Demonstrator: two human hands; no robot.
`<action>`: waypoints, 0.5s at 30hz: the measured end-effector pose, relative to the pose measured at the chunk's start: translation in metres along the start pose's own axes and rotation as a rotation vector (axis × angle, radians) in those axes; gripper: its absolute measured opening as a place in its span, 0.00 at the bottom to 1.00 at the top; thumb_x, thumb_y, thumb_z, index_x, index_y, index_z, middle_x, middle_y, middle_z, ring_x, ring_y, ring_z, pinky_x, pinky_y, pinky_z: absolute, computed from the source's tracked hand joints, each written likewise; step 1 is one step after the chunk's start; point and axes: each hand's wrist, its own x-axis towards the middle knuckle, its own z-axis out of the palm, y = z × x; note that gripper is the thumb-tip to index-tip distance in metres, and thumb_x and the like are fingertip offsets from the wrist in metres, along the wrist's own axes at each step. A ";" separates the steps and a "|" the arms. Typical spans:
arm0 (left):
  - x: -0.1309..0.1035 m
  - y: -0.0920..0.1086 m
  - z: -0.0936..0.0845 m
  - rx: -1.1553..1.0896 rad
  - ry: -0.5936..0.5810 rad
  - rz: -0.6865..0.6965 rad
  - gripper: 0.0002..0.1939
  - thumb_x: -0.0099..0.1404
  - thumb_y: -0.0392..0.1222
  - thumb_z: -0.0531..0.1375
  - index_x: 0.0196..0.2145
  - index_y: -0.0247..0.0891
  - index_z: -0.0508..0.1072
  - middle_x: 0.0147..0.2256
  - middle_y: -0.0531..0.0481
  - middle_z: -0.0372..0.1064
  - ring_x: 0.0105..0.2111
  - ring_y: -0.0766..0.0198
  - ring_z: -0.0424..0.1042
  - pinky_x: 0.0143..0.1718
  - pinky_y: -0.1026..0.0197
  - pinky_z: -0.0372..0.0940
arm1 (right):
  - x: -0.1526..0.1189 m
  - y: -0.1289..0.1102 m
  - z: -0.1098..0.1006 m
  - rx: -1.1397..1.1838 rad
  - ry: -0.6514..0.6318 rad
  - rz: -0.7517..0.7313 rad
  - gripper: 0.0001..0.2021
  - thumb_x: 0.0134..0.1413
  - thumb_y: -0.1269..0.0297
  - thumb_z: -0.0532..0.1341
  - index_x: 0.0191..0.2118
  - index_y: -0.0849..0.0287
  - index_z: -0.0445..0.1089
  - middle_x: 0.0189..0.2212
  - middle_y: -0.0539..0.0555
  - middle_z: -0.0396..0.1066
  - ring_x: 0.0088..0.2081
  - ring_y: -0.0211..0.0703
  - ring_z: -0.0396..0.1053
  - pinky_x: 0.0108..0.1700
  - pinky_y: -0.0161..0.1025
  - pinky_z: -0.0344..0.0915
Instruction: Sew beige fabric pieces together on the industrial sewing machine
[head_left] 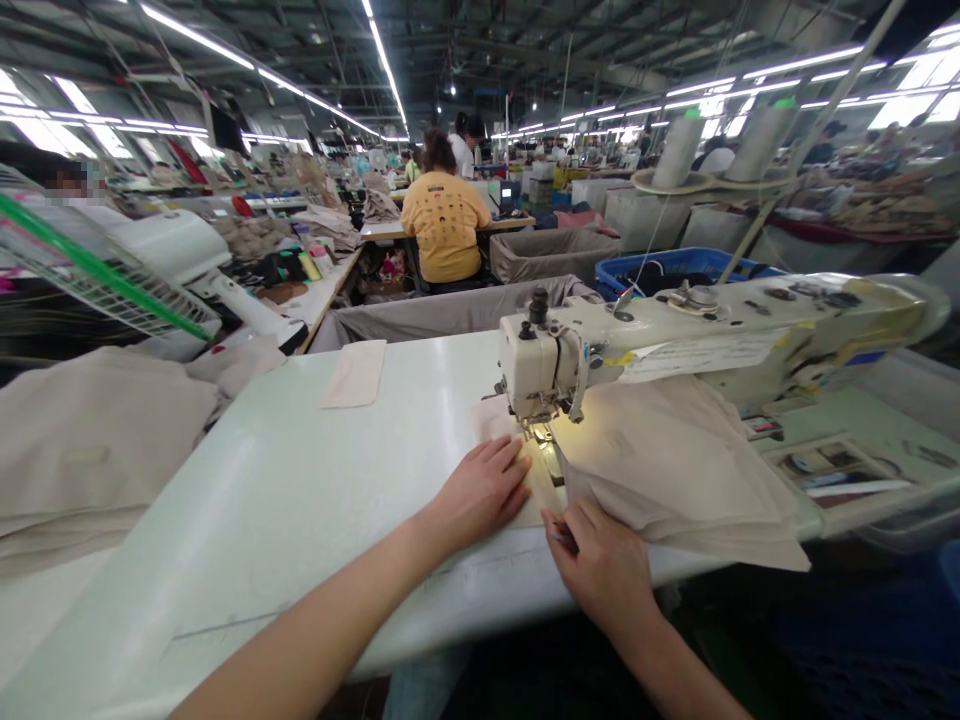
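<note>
One flat beige cloth piece (537,490) lies between the hands, beneath the head of the cream-coloured metal sewing machine (536,365). Stitching appears to be in progress; seam completion cannot be determined. The left hand (487,485) presses the cloth, fingers extended. The right hand (604,560) curls beside its edge; grip cannot be confirmed. Beyond the left hand, a pale rectangular fabric patch (355,375) lies unattached.

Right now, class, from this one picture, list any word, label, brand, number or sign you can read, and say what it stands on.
No text can be read here.
Paper on the sewing machine: lines of print, too blurred to read.
Yellow shirt ahead: rows of small printed marks, too small to make out.
Lit screen beyond it: too small to read.
</note>
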 end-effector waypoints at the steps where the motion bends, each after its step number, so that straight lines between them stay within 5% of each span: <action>1: 0.000 0.000 0.001 0.005 -0.003 0.000 0.16 0.71 0.41 0.57 0.54 0.32 0.71 0.58 0.34 0.68 0.60 0.48 0.67 0.59 0.44 0.67 | 0.000 0.000 0.001 0.000 -0.005 0.000 0.20 0.71 0.61 0.52 0.24 0.55 0.65 0.20 0.49 0.66 0.21 0.38 0.65 0.26 0.38 0.53; 6: -0.010 -0.008 -0.003 0.002 -0.039 -0.007 0.17 0.72 0.41 0.56 0.55 0.31 0.70 0.58 0.35 0.68 0.60 0.49 0.67 0.60 0.46 0.65 | -0.004 0.001 0.002 0.000 -0.040 0.004 0.20 0.71 0.61 0.52 0.25 0.55 0.65 0.21 0.49 0.67 0.23 0.38 0.66 0.27 0.38 0.54; 11: -0.036 0.000 -0.032 0.033 -0.111 -0.085 0.20 0.71 0.47 0.59 0.57 0.37 0.69 0.61 0.38 0.65 0.60 0.46 0.65 0.60 0.41 0.64 | -0.006 0.004 0.003 -0.015 -0.032 -0.041 0.20 0.71 0.60 0.52 0.25 0.55 0.64 0.21 0.48 0.66 0.22 0.38 0.65 0.27 0.38 0.53; 15: -0.044 0.024 -0.051 0.040 -0.244 -0.134 0.25 0.67 0.53 0.61 0.58 0.41 0.66 0.55 0.41 0.69 0.48 0.49 0.73 0.44 0.48 0.73 | -0.005 0.005 0.004 -0.027 0.009 -0.061 0.20 0.71 0.60 0.53 0.24 0.55 0.63 0.20 0.48 0.65 0.21 0.37 0.64 0.26 0.39 0.52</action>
